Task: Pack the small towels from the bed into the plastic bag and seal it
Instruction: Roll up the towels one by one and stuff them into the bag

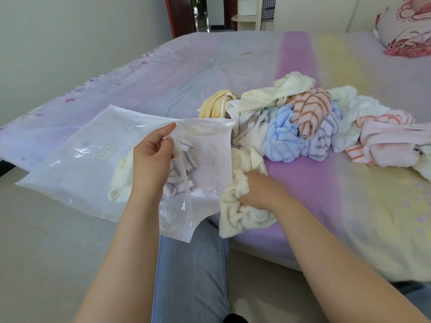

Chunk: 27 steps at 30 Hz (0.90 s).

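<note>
A translucent plastic bag (pixel 77 173) with faint cartoon prints lies over the bed's near corner. My left hand (pixel 152 157) pinches the upper lip of its mouth and holds it open. Inside the bag I see a cream towel (pixel 119 180) and a purple-striped towel (pixel 184 159). My right hand (pixel 258 191) grips a bunched cream towel (pixel 242 213) right at the bag's mouth, part of it hanging over the bed edge. A pile of small towels (pixel 310 127) in blue, white, orange-striped, pink and yellow lies further right on the bed.
The bed (pixel 186 71) has a lilac, purple and yellow sheet. A floral pillow (pixel 408 31) sits at the far right. My jeans-clad leg (pixel 191 276) stands against the bed's near edge, with pale floor to the left. A doorway and shelving stand behind the bed.
</note>
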Tool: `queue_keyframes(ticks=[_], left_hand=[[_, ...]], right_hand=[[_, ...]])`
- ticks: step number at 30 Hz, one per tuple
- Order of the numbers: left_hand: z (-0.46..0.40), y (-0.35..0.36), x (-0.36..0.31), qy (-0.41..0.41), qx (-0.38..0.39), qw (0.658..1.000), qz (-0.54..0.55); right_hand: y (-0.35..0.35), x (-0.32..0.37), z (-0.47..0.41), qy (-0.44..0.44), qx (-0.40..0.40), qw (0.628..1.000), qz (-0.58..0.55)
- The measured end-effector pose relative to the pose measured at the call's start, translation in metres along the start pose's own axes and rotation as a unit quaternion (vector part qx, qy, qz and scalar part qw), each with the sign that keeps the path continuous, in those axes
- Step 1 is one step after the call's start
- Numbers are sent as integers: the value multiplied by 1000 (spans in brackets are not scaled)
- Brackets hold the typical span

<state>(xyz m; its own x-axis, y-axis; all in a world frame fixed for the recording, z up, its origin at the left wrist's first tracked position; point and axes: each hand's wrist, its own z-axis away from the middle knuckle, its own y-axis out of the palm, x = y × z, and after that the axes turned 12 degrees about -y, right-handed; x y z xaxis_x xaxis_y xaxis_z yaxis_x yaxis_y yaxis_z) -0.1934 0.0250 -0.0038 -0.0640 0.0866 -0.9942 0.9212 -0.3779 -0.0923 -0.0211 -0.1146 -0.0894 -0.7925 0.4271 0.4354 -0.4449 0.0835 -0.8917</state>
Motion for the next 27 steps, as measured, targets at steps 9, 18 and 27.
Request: queue_keyframes(ticks=[9, 18, 27], left_hand=[[-5, 0, -6, -13, 30, 998, -55], [3, -1, -14, -19, 56, 996, -72], [4, 3, -6, -18, 53, 997, -52]], right_hand=[[-104, 14, 53, -235, 168, 829, -478], [-13, 65, -9, 29, -130, 883, -450], [12, 51, 19, -46, -157, 959, -232]])
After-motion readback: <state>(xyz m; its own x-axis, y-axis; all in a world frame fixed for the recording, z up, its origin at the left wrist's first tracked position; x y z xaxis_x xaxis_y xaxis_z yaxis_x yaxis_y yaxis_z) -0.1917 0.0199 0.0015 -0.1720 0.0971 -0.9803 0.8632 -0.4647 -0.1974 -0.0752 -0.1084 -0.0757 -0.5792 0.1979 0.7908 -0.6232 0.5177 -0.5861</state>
